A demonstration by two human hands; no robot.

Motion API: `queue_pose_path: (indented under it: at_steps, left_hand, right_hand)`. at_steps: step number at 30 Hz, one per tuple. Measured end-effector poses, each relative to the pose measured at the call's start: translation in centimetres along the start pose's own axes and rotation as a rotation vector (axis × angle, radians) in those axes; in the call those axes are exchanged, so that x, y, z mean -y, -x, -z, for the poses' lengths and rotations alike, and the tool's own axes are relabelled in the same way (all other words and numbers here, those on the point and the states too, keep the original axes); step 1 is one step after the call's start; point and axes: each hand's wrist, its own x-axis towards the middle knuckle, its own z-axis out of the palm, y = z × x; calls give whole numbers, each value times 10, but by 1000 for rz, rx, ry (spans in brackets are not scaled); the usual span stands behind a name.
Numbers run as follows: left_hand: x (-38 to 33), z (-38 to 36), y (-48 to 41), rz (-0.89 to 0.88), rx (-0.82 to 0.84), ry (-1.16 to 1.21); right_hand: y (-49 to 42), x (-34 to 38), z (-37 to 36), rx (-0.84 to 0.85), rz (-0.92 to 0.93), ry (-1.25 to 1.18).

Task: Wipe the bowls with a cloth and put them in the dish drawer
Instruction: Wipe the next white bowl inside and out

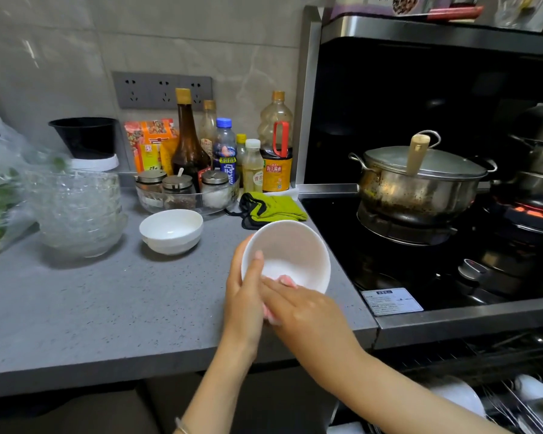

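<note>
Holding glossy white bowl (295, 252) in left hand (243, 296), right hand (308, 311) seemingly presses cloth (271, 317) inside.

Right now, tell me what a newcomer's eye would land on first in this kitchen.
First, the white ceramic bowl held tilted over the grey counter: the left hand grips its rim while the right hand presses a pink cloth inside it. Next, the scorched steel lidded pot on the black stove to the right, and a second white bowl standing on the counter behind the hands.
</note>
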Motion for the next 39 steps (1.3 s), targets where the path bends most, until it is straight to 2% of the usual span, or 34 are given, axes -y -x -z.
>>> queue_pose_path:
  at_steps: [4,6,9,11,14,18,20,23,28,31,33,35,37,39]
  left_hand:
    - [-17,22,-18,-40,153,-192]
    - [-21,26,-20,-22,201,-196]
    - [-13,21,-14,2,133,-70]
    - [-3,13,-8,-4,64,19]
    - [1,6,-2,-2,30,50]
    - [-12,21,-14,-31,99,-107]
    - [-19,27,-17,-23,144,-147]
    - [-16,28,-16,-27,120,-100]
    - [-2,10,-3,-24,15,75]
    - [-8,19,-12,-27,22,-16]
    - [-16,29,-19,-36,106,-128]
    - [-19,34,-19,-23,178,-174]
    - [-16,30,-15,-13,164,-123]
    - [-7,20,-9,12,87,-9]
  right_hand:
    - [4,-31,11,30,233,51]
    - [2,-42,16,42,294,136]
    - [-1,-31,12,-12,250,161]
    - [-4,-15,7,-66,137,52]
    - [-4,-4,3,-47,19,-57]
    - [2,-28,9,11,226,8]
    - [1,-37,14,7,268,85]
    - [0,-27,9,-46,255,140]
    - [-15,5,7,-70,-20,-84]
    - [-10,-5,2,-18,94,-123]
    - [-5,-25,2,-20,220,-2]
    - [-3,-36,8,8,270,83]
    - [-2,-35,10,39,276,100]
    - [-6,-27,11,42,185,37]
